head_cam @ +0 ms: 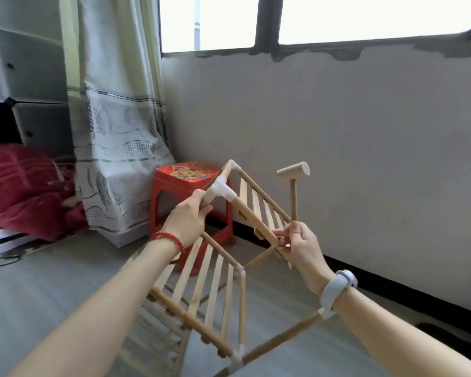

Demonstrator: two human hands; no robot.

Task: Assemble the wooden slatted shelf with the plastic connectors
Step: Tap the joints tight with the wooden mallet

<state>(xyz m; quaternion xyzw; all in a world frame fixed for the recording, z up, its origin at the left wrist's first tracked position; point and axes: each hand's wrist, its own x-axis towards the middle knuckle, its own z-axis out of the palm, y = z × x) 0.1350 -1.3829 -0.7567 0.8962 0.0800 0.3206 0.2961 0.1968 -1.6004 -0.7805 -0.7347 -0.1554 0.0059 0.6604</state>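
Note:
A partly built wooden slatted shelf [201, 289] is held up in the air in front of me, tilted on its side. My left hand [186, 217] grips a wooden rod just below a white plastic connector [220, 189] at the top corner. My right hand [301, 246] holds the far end of a wooden rail [256, 221] and also the handle of a small wooden mallet [293, 183], whose head stands upright above the hand. An upper slatted panel [261, 205] runs behind the rail. More white connectors [237, 355] join the lower corners.
A red plastic stool [185, 183] stands behind the shelf by the wall. A patterned curtain [117, 131] hangs to the left, with a red blanket [25, 191] beyond it. White wall and window lie ahead; grey floor below.

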